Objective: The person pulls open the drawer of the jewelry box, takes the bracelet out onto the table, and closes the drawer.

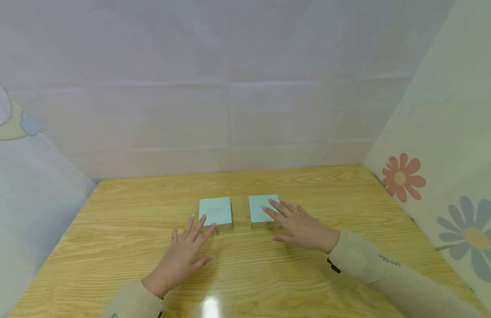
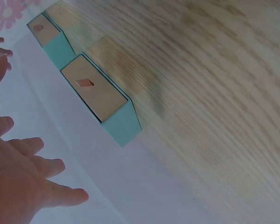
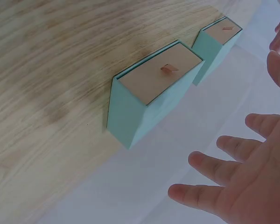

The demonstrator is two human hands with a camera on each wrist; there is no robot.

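Two light mint-green boxes lie flat side by side on the table, the left box (image 1: 215, 210) and the right box (image 1: 259, 207), with a gap between them. Each has a tan drawer front with a small ribbon pull tab, seen as the drawer front (image 2: 102, 95) in the left wrist view and the drawer front (image 3: 154, 77) in the right wrist view. My left hand (image 1: 181, 258), fingers spread, hovers at the left box's near edge. Over the near right part of the right box, my right hand (image 1: 302, 227) is also spread. Neither hand grips anything.
The wooden table (image 1: 142, 221) is backed by a pale cloth wall (image 1: 229, 110). A cloth side wall with printed flowers (image 1: 399, 178) stands on the right, another pale side wall (image 1: 22, 198) on the left. Light glares off the table near the front.
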